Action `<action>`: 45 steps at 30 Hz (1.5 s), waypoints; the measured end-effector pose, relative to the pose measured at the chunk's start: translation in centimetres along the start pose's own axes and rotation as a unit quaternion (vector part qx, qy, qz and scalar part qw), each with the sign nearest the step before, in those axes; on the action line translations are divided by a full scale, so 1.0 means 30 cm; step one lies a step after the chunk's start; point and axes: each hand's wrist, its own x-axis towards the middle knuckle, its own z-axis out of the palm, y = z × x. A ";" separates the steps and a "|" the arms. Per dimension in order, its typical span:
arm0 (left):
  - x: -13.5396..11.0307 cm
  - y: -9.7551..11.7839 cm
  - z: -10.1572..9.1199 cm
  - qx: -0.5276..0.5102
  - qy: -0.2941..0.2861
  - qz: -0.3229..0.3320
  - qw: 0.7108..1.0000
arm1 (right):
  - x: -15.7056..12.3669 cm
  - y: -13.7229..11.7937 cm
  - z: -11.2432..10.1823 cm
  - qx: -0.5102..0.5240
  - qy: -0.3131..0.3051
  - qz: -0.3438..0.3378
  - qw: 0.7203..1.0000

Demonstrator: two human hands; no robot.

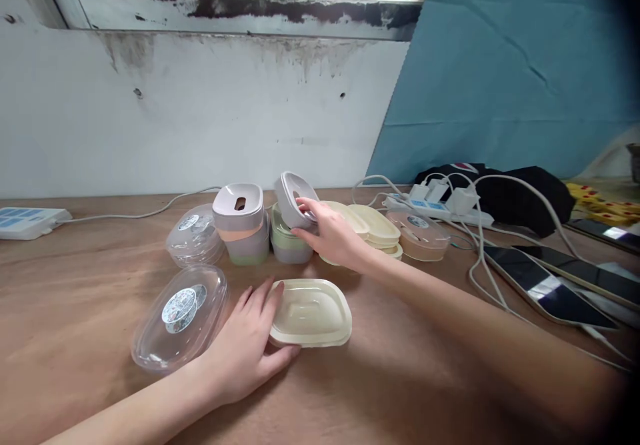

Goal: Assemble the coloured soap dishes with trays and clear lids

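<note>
A pale lilac plastic tub (pixel 290 199), with a slot in its base, is tilted above a stack of green and lilac tubs (pixel 290 243). My right hand (pixel 334 231) grips that tub by its right side, thumb below and fingers over the rim. In front lies a shallow cream tray (pixel 313 315). My left hand (pixel 254 341) holds its left end, fingertips at the rim and thumb along the near edge. To the left of this hand is a clear oval lid (pixel 173 331) with round stickers. A second stack of lilac tubs (pixel 239 225) stands behind.
Clear lids (pixel 195 238) are stacked at back left. Cream trays (pixel 380 221) and a clear container (pixel 423 239) stand behind my right arm. White cables, a power strip (pixel 477 217) and phones (pixel 547 285) lie to the right; another power strip (pixel 30 223) is far left.
</note>
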 end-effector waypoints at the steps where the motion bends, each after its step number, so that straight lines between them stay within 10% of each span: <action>1: 0.000 0.000 -0.003 -0.007 -0.003 -0.006 1.000 | -0.028 0.004 -0.007 0.011 0.015 -0.015 1.000; 6: -0.001 -0.007 -0.002 -0.066 -0.004 -0.045 0.997 | -0.253 0.051 -0.016 0.107 0.089 -0.126 0.982; 11: 0.006 -0.004 -0.011 -0.089 -0.018 -0.051 0.995 | -0.409 0.123 -0.022 0.103 0.001 -0.180 0.978; 30: 0.003 -0.009 -0.002 -0.261 0.040 -0.080 0.961 | -0.390 0.098 -0.045 0.135 -0.209 -0.241 0.938; 45: -0.009 0.018 -0.013 0.021 0.087 -0.023 0.996 | -0.401 0.096 -0.042 0.130 -0.251 -0.076 0.956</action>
